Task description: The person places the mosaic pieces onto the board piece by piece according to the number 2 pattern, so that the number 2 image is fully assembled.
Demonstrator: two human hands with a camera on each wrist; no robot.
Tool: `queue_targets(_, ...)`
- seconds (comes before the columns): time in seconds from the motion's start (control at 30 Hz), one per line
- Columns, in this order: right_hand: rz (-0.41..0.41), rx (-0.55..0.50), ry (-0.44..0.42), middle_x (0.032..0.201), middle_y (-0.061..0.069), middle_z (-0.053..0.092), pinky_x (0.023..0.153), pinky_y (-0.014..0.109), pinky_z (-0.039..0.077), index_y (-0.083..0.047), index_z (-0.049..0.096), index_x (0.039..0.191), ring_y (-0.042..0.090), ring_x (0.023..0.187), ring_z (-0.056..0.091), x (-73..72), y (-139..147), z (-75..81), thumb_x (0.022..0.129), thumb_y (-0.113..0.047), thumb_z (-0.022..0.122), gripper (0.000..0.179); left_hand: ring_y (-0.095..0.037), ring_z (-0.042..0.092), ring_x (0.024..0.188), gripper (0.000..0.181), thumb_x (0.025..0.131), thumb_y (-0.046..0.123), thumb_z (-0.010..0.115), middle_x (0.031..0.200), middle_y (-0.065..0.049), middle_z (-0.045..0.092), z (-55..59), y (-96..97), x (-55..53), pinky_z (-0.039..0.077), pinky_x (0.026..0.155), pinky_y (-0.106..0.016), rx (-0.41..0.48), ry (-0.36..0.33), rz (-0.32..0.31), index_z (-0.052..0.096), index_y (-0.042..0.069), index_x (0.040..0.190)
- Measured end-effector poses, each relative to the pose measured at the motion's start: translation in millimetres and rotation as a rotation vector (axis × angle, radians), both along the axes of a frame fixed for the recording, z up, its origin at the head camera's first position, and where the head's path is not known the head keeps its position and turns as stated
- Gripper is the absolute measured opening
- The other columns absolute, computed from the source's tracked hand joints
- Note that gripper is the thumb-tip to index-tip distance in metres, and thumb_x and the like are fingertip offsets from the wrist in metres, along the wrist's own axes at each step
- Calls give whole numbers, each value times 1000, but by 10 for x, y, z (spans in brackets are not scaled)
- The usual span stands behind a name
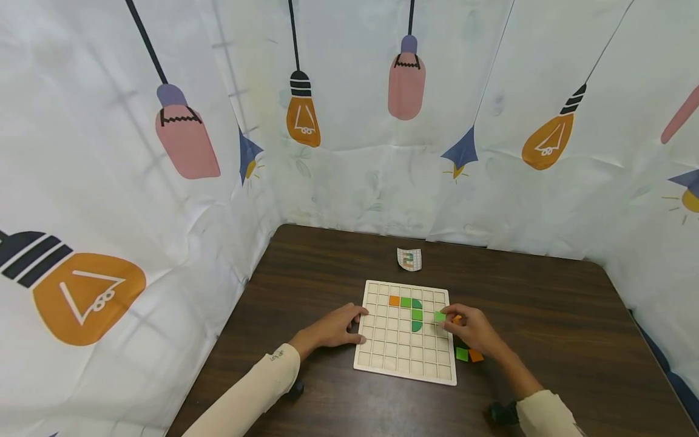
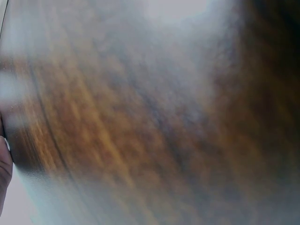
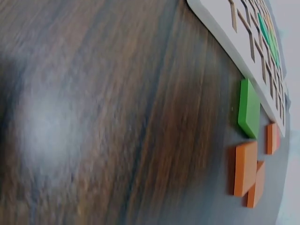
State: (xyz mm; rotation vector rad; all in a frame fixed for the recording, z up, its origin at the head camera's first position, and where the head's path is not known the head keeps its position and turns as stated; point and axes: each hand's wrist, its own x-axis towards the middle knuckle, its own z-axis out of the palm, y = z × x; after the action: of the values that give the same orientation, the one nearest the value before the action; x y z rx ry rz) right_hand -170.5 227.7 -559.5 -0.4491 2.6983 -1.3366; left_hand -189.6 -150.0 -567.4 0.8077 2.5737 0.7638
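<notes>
A pale square grid board (image 1: 382,352) lies on the table. My left hand (image 1: 335,326) rests at its left edge, thumb and fingers spread apart against the rim. Over the board's right side, my right hand (image 1: 469,328) pinches a light green square tile (image 1: 439,317) between thumb and fingers. Set in the grid are an orange square tile (image 1: 394,300), a green square tile (image 1: 406,301), another green square tile (image 1: 417,315), and two dark green rounded tiles, one above (image 1: 417,303) and one below (image 1: 417,326). The left wrist view shows mostly blurred tabletop.
Beside the board's right edge lie a loose green tile (image 3: 249,108) and several orange tiles (image 3: 246,168), two of them overlapping in the right wrist view. A small printed pattern card (image 1: 409,259) lies behind the board. Patterned white cloth (image 1: 349,182) hangs behind the dark wooden table (image 1: 327,261).
</notes>
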Motion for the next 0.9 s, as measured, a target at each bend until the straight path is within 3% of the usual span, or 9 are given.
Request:
queue_targets(0.4,51,-107,-29,92,5,64,53,23,44,0,70,112,3,57,49,-28,-217,-59,89,-11,76,26,-5,47,83,61,90,43,74,103,8,48,19,4,-1,40,75,-23,1,8,-2,53,16,140)
queue_targets(0.7,78,-152,12,86,5,66,49,21,39,4,70,110,-1,54,43,-35,-314,-96,89,-7,75,25,-5,47,84,61,89,43,74,104,6,49,18,2,13,40,74,-23,-1,7,-4,53,16,140)
queue_targets(0.9,79,-147,-54,93,8,69,55,22,46,1,70,114,3,58,53,-37,-345,-93,90,-9,73,26,-5,47,84,61,89,44,74,104,7,49,15,4,15,39,74,-22,-6,10,0,53,17,140)
